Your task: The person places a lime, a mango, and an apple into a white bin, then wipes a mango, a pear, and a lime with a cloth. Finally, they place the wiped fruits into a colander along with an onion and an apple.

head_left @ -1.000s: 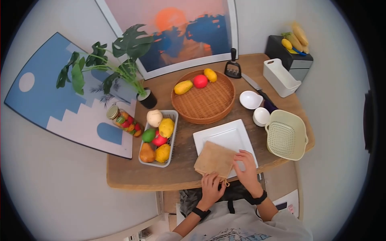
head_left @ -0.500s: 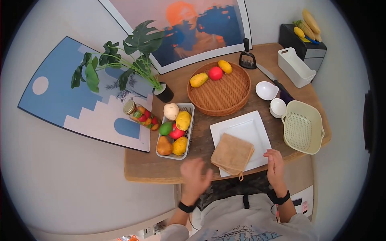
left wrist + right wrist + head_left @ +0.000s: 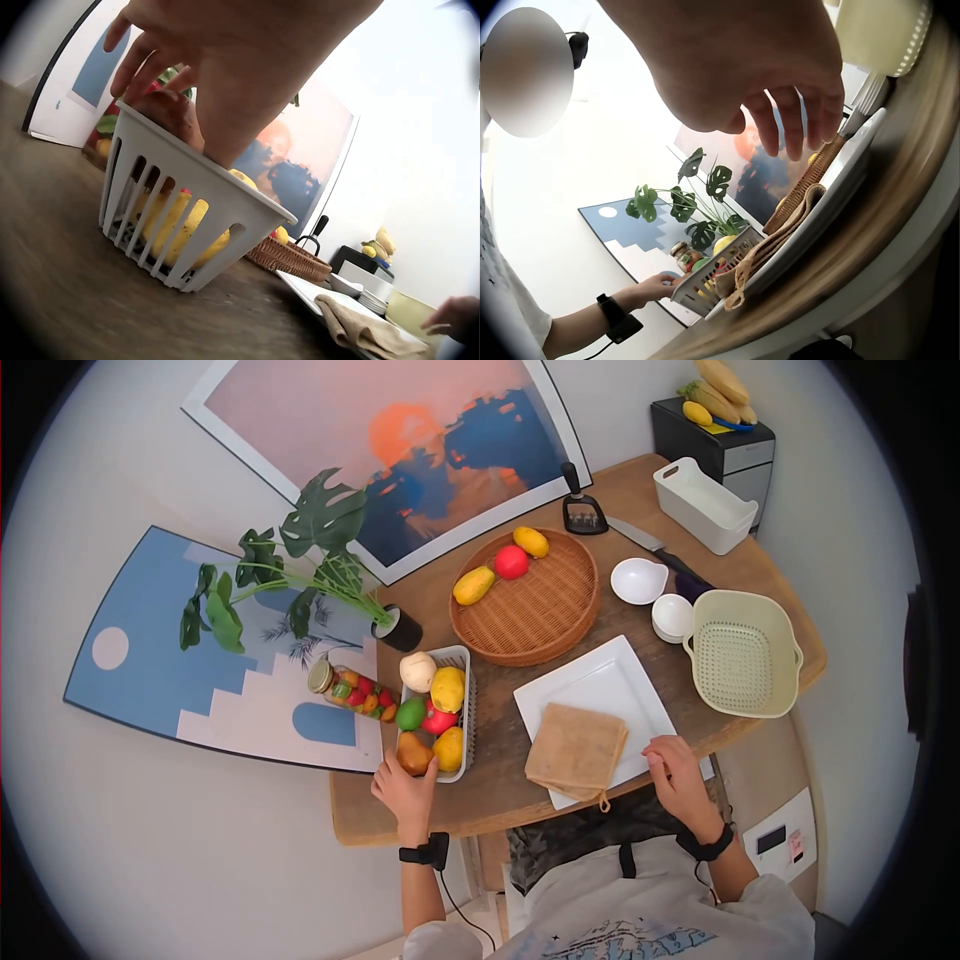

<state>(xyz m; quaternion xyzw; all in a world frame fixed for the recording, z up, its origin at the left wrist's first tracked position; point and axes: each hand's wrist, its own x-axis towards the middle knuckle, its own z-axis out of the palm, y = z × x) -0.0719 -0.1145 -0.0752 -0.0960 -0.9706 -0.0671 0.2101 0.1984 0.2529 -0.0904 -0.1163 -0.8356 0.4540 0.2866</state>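
Observation:
My left hand (image 3: 403, 792) reaches into the near end of the grey slotted basket (image 3: 191, 172). Its fingers and thumb lie on either side of an orange-brown pear (image 3: 413, 753), gripping it; part of the pear is hidden by the hand in the left wrist view. Around it in the basket are yellow fruits (image 3: 448, 690), a green fruit (image 3: 410, 713), a red one (image 3: 438, 719) and a pale round one (image 3: 418, 671). Relaxed and holding nothing, my right hand (image 3: 682, 780) hovers by the right edge of a white square plate (image 3: 600, 670). A folded tan cloth (image 3: 575, 748) lies on that plate.
Behind the plate sits a round wicker tray (image 3: 530, 610) with several fruits. White bowls (image 3: 638, 580), a pale green basket (image 3: 745, 660) and a knife (image 3: 660, 550) occupy the right side. A glass jar (image 3: 350, 690) and a potted plant (image 3: 398, 628) stand left.
The left hand has left the cloth, swung left and come down onto the pear in the basket. The right hand has drawn off the cloth to the plate's right edge. The cloth stays on the plate.

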